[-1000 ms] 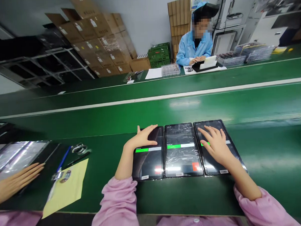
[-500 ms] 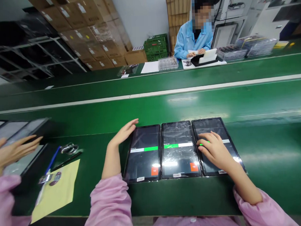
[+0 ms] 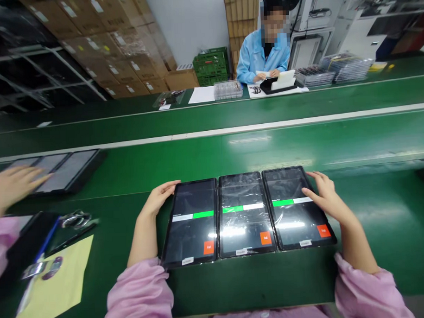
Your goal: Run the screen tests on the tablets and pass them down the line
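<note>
Three black tablets lie side by side: the left tablet (image 3: 192, 234), the middle tablet (image 3: 241, 190) and the right tablet (image 3: 285, 186). Each lit screen has a green and white bar and a red "Fail" square near its lower right. My left hand (image 3: 156, 198) rests at the upper left edge of the left tablet, fingers stretched along its side. At the right edge of the right tablet is my right hand (image 3: 327, 196), open, its thumb over the screen border and its fingers by the outer side. Neither hand lifts anything.
At left a co-worker's hand (image 3: 14, 186) reaches over more tablets in a dark tray (image 3: 71, 171). A yellow sheet (image 3: 60, 294), a pen (image 3: 74, 237) and a coiled cable (image 3: 77, 219) lie nearby. Across the green bench sits a person in blue (image 3: 245, 60).
My right hand has moved off the right tablet's screen to its right edge, uncovering the bar. My left hand stays at the left tablet. The co-worker's tray has slid farther back.
</note>
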`<state>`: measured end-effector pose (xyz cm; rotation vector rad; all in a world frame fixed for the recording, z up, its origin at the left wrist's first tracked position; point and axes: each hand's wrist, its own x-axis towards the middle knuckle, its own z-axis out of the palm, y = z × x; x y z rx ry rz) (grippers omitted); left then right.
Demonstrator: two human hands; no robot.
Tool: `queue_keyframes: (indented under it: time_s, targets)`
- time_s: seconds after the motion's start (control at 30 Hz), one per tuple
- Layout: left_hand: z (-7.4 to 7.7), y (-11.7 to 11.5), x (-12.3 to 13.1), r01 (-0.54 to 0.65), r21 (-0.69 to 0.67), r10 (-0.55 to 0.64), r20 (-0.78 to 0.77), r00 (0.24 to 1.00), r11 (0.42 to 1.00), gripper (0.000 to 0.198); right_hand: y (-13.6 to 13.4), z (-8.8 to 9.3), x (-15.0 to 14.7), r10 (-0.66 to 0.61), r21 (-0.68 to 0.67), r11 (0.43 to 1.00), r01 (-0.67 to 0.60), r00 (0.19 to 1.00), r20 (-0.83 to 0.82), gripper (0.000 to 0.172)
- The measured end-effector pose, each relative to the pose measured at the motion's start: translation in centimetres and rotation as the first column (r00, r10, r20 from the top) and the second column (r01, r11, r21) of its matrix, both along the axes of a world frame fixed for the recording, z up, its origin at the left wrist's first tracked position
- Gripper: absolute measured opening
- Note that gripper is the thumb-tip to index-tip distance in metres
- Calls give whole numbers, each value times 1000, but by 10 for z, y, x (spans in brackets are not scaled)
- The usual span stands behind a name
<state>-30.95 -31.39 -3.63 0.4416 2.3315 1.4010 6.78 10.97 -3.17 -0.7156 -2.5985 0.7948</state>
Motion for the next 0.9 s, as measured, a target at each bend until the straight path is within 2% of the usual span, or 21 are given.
queue_keyframes:
  time_s: [0.1,0.17,0.23,0.3,0.37,0.4,0.47,0.53,0.6,0.67,0.7,0.77,0.9]
  targets:
    - [1,0,-2,27,6,-28,42,999,1000,83,30,-11,11,89,-302,950,-81,996,15,84]
    - [1,1,-5,44,-33,-42,40,998,999,80,31,-13,11,125,-356,927,-114,992,10,92]
    - [4,2,-7,27,-166,-33,-34,999,986,70,19,-9,8,105,-234,967,-101,995,3,89]
    - [9,2,-8,-39,-329,-12,-152,988,943,57,-3,1,2,61,7,998,-61,998,18,70]
    - [17,4,-5,-79,-439,-55,-285,957,895,49,-32,12,-5,82,249,964,-95,995,62,46]
    - [23,6,-2,-63,-465,-112,-338,934,883,48,-48,17,-9,133,330,931,-157,986,96,39]
    - [33,13,10,46,-514,-289,-403,868,857,49,-79,23,-16,259,408,859,-309,950,174,37]
    - [40,23,26,196,-579,-482,-393,783,791,52,-102,24,-22,333,429,809,-402,915,228,44]
    - [44,35,44,318,-640,-628,-336,702,699,55,-111,23,-26,350,429,797,-425,904,247,49]
    - [46,47,60,390,-672,-709,-291,643,629,56,-101,23,-25,323,421,816,-396,917,236,46]
    - [46,52,66,402,-679,-724,-284,628,615,56,-91,24,-22,299,414,834,-365,929,217,42]
    - [46,61,73,396,-686,-728,-290,621,611,55,-62,27,-12,253,392,873,-291,956,148,38]
    - [47,69,73,391,-678,-712,-283,643,622,59,-12,33,9,259,308,919,-246,966,-2,52]
